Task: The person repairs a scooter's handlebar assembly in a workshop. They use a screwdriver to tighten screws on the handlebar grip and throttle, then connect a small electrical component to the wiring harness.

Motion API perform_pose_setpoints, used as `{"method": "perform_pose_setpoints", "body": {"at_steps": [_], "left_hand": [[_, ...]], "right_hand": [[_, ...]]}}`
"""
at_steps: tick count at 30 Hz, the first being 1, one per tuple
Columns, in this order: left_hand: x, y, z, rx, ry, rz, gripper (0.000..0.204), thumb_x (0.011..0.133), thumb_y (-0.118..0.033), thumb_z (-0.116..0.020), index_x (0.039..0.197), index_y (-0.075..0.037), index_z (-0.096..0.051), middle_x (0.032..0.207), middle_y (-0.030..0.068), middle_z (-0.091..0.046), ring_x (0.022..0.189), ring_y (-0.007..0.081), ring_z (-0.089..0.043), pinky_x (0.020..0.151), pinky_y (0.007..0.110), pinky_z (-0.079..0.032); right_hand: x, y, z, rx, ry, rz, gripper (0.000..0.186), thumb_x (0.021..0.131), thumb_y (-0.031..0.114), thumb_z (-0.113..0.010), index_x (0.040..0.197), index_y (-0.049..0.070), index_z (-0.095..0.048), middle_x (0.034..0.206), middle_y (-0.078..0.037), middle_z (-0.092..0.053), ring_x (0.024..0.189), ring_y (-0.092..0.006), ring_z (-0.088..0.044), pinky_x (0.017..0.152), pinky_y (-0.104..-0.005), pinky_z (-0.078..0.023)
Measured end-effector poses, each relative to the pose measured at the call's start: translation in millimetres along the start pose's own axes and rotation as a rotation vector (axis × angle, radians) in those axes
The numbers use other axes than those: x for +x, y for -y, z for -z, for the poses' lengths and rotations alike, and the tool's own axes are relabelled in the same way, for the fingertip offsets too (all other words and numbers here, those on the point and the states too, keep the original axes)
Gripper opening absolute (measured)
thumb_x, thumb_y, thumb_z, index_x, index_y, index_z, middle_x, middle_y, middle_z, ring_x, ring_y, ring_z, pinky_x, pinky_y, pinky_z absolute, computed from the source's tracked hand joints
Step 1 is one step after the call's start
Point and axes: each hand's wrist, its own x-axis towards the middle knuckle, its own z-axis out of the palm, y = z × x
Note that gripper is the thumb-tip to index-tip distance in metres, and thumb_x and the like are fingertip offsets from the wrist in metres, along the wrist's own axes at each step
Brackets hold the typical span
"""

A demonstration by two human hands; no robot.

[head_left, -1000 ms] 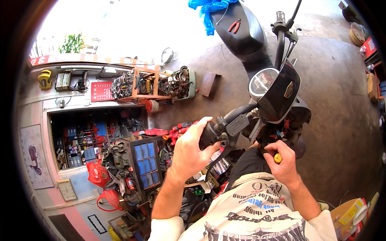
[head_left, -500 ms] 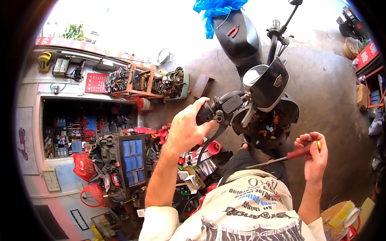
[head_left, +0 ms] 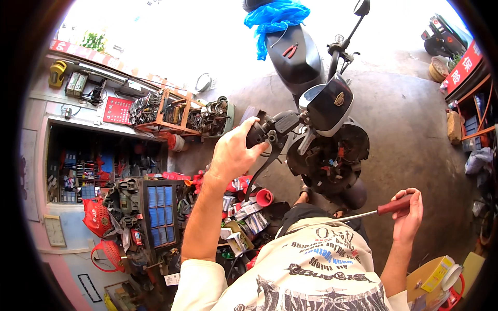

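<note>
My left hand (head_left: 231, 155) is wrapped round the black handlebar grip (head_left: 256, 136) of a scooter, just beside the brake lever (head_left: 263, 170). In front of me the scooter's head cover (head_left: 333, 106) is dark and glossy, with a small badge on it. Below it the front housing (head_left: 332, 160) is open, showing wires and small connectors inside. Out to the right, my right hand (head_left: 407, 223) is closed round a screwdriver (head_left: 394, 205) by its dark red handle. The long metal shaft points left across the front of my shirt.
Red-handled pliers (head_left: 290, 50) lie on the scooter seat (head_left: 298, 65), near a blue plastic bag (head_left: 277, 15). Boxes and parts crowd the floor at left by a cabinet with blue drawers (head_left: 161, 212). A tool rack (head_left: 163, 111) stands beyond. Shelving (head_left: 474, 129) lines the right side.
The scooter and surroundings sit further left in view. The screwdriver's handle end has come up as my right fingers shifted round it. My left hand stays on the grip.
</note>
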Motion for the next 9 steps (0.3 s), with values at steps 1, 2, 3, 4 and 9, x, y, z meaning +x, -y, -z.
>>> {"method": "perform_pose_setpoints", "body": {"at_steps": [1,2,3,4,9], "left_hand": [[0,0,0,0.013,-0.002,0.002,0.049,0.080,-0.014,-0.076,0.124,-0.004,-0.057,0.094,0.0157,-0.071,0.084,0.0232,-0.069,0.079,0.034,-0.052],[0,-1,2,-0.024,0.028,0.028,0.049,0.080,-0.014,-0.076,0.124,-0.004,-0.057,0.094,0.0155,-0.071,0.084,0.0236,-0.069,0.080,0.034,-0.052],[1,-4,5,-0.060,0.058,0.055,0.049,0.080,-0.014,-0.076,0.124,-0.004,-0.057,0.094,0.0153,-0.071,0.084,0.0240,-0.069,0.080,0.034,-0.052],[2,-5,7,-0.095,0.088,0.082,0.049,0.080,-0.014,-0.076,0.124,-0.004,-0.057,0.094,0.0152,-0.071,0.085,0.0245,-0.069,0.080,0.034,-0.052],[1,-4,7,-0.085,0.081,0.070,0.050,0.079,-0.017,-0.076,0.125,-0.005,-0.058,0.095,0.0156,-0.071,0.086,0.0240,-0.069,0.082,0.034,-0.052]], "right_hand": [[-4,-3,-3,0.063,-0.037,-0.012,0.034,0.104,0.039,-0.049,0.110,0.006,-0.053,0.096,-0.011,-0.065,0.083,-0.0178,-0.065,0.052,-0.0214,-0.046],[-8,-5,-4,0.123,-0.074,-0.024,0.033,0.104,0.038,-0.050,0.110,0.006,-0.053,0.097,-0.012,-0.065,0.085,-0.0185,-0.066,0.053,-0.0218,-0.048],[-11,-5,-3,0.203,-0.085,-0.068,0.031,0.104,0.033,-0.050,0.111,0.003,-0.055,0.104,-0.016,-0.066,0.094,-0.0229,-0.068,0.062,-0.0248,-0.057],[-13,-7,-4,0.206,-0.069,-0.084,0.031,0.104,0.032,-0.050,0.111,0.002,-0.055,0.106,-0.017,-0.066,0.096,-0.0242,-0.068,0.066,-0.0263,-0.059],[-21,-21,-3,0.251,0.001,-0.109,0.029,0.104,0.026,-0.051,0.113,-0.001,-0.056,0.115,-0.022,-0.065,0.106,-0.0291,-0.066,0.077,-0.0313,-0.062]]}}
